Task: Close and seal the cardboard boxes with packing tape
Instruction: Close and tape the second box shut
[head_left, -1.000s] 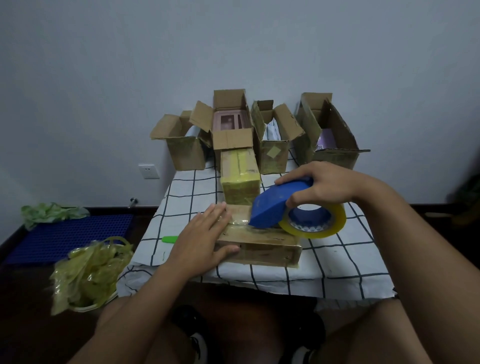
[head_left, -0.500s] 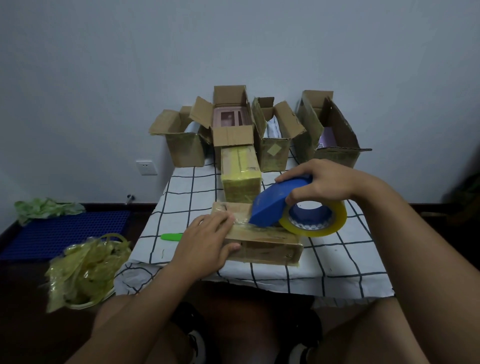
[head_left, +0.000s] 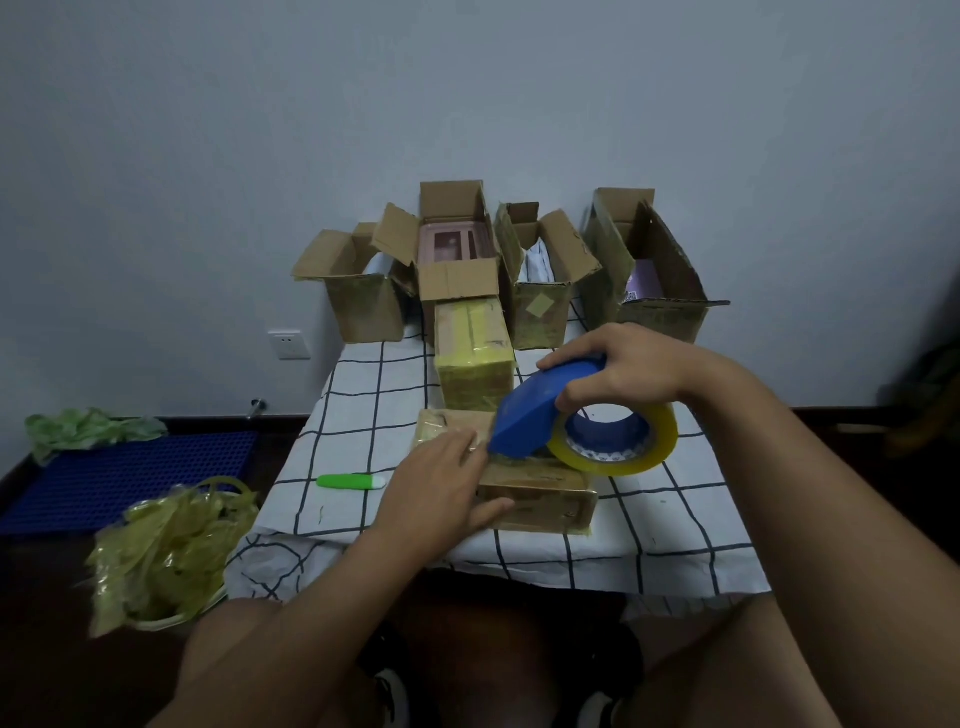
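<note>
A flat closed cardboard box (head_left: 540, 496) lies near the front of the checked tablecloth (head_left: 363, 415). My left hand (head_left: 441, 486) lies on its left part with fingers stretched out, thumb along the front face. My right hand (head_left: 618, 369) grips a blue tape dispenser (head_left: 540, 405) carrying a yellowish tape roll (head_left: 618, 441); the dispenser's nose meets the box top right by my left fingertips. Behind it stands a sealed box wrapped in yellow tape (head_left: 470, 358).
Several open boxes (head_left: 457, 280) line the back of the table against the wall. A green cutter (head_left: 350, 481) lies left of the flat box. A bag of crumpled yellow tape (head_left: 166, 551) and a blue mat (head_left: 124, 475) are on the floor at left.
My left hand slid rightward along the box top toward the dispenser. My right hand and the dispenser have hardly moved.
</note>
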